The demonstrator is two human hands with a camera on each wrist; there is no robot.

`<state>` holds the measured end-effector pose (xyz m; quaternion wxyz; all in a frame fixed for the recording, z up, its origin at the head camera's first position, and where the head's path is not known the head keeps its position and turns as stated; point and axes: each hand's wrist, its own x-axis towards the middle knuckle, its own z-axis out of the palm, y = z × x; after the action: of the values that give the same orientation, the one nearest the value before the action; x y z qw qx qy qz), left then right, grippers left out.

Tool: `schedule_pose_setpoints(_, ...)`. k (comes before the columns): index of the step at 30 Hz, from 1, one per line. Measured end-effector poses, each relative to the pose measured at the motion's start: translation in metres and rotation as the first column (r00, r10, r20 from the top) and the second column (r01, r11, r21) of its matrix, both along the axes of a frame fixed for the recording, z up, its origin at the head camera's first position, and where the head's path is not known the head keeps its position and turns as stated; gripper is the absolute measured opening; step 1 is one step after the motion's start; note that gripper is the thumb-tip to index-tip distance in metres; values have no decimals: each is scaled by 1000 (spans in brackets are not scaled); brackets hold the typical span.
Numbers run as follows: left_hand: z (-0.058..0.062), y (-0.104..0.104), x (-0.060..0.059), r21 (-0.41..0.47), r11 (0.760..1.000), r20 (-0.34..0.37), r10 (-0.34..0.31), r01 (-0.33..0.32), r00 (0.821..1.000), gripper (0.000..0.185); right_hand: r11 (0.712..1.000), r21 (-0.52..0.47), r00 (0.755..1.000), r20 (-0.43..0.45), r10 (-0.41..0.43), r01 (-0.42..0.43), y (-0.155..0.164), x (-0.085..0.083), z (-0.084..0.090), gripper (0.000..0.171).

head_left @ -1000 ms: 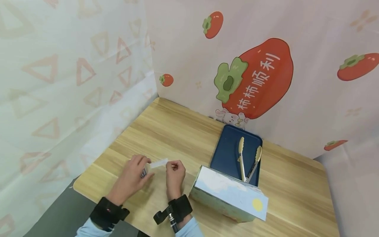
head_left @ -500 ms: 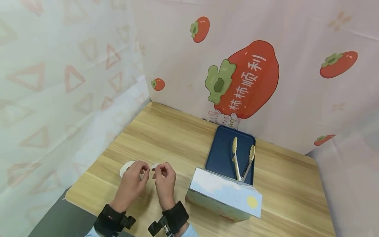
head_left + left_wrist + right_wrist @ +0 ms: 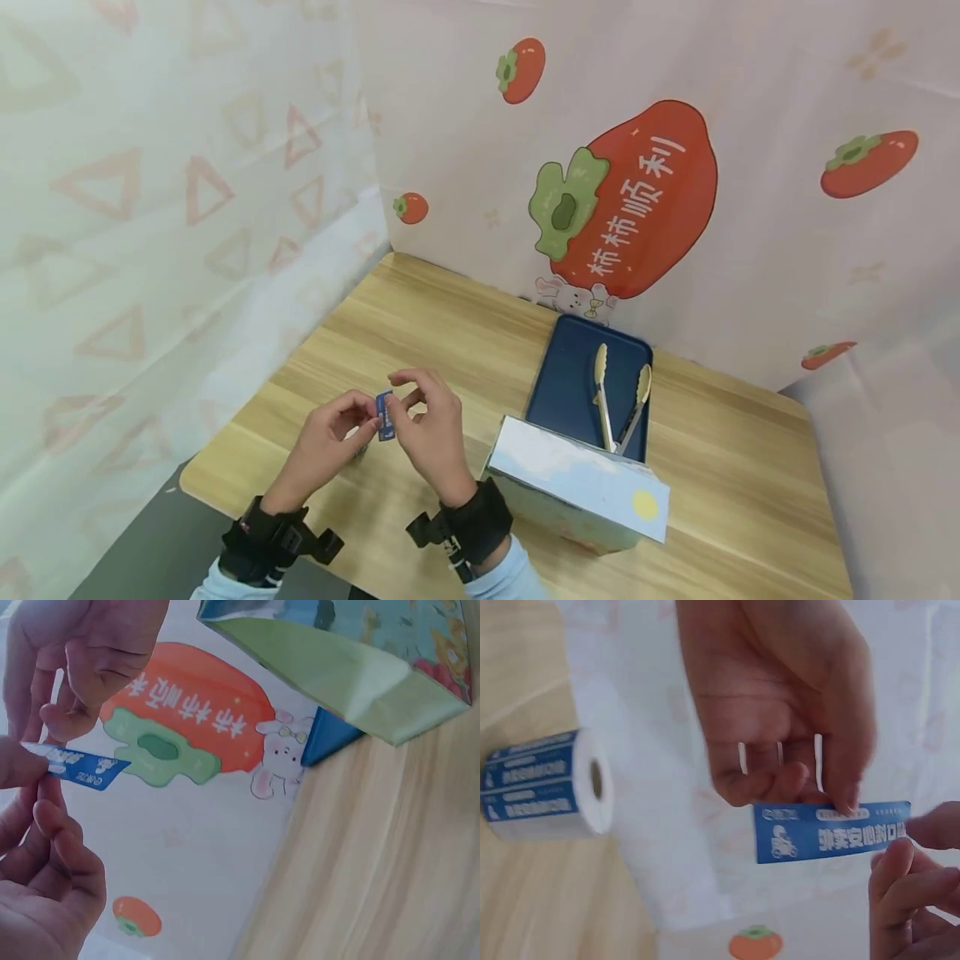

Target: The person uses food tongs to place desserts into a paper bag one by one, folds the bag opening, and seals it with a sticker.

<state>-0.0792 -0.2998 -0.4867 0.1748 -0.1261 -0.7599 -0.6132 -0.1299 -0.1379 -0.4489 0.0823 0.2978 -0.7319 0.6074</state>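
A blue sealing sticker with white lettering is stretched between my two hands in the head view. My left hand pinches its left edge with thumb and fingers. My right hand pinches the opposite edge, its other fingers loosely bent. The right wrist view shows the sticker printed side out, with a small scooter picture. A roll of the same blue labels lies on its side on the table there; in the head view it is mostly hidden under my left hand.
To the right stands a printed paper box with a light blue, cloudy top. Behind it is a dark blue tray with tongs lying on it. Patterned cloth walls border the wooden table at the back and left.
One second ago my left hand was at the roll while my right held a whitish strip. The hands then came together over the strip; now the sticker's blue face is turned up between them.
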Motion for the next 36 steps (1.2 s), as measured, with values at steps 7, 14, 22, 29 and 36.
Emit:
schedule_pose_setpoints(7, 7, 12, -1, 106, 981, 3, -164, 162, 987, 15, 994, 88, 986, -162, -51, 66, 21, 11, 23, 8)
schedule_pose_setpoints(14, 11, 26, -6, 311, 925, 47, -242, 216, 969, 24, 984, 49, 919, -368, -140, 170, 48, 23, 42, 12)
schedule_pose_setpoints(22, 24, 68, -32, -106, 989, -49, -111, 106, 993, 18, 999, 9, 978, -203, -46, 49, 123, 26, 53, 16)
schedule_pose_setpoints(29, 35, 136, -64, -481, 860, -73, -232, 170, 970, 36, 986, 33, 985, -69, -158, 161, 203, 30, 37, 21)
schedule_pose_setpoints(36, 31, 175, -70, -699, 707, -120, -259, 103, 958, 43, 943, 137, 949, 43, -312, 304, 245, 31, 16, 21)
